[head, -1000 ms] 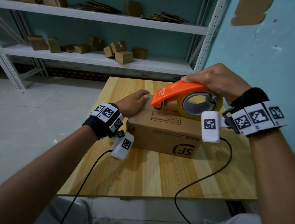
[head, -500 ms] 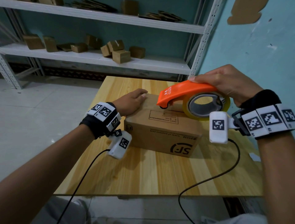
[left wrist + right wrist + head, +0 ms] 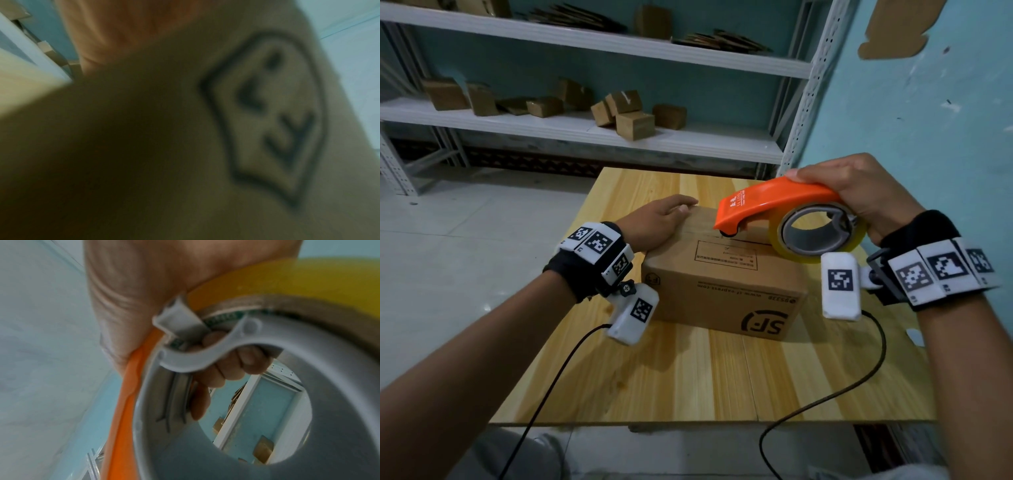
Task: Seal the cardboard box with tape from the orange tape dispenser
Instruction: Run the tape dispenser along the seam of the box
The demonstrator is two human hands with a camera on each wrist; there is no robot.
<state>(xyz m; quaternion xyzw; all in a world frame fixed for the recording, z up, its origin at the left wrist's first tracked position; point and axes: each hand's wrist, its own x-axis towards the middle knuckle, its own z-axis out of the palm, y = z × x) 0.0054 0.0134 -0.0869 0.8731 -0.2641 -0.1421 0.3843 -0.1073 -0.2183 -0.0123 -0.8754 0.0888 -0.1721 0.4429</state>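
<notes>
A brown cardboard box with an SF logo sits in the middle of the wooden table. My left hand lies flat on the box's top left edge with straight fingers. My right hand grips the orange tape dispenser, which carries a yellowish tape roll. The dispenser's front roller touches the top of the box near its far edge. In the right wrist view my fingers curl through the grey core of the tape dispenser. The left wrist view is filled by the blurred side of the box.
A white metal shelf with several small cardboard boxes stands behind the table. A teal wall runs close along the table's right side. Black cables trail from both wrist cameras across the table's front.
The dispenser has slid towards me along the box top, away from the left hand. The left hand stays pressed on the box.
</notes>
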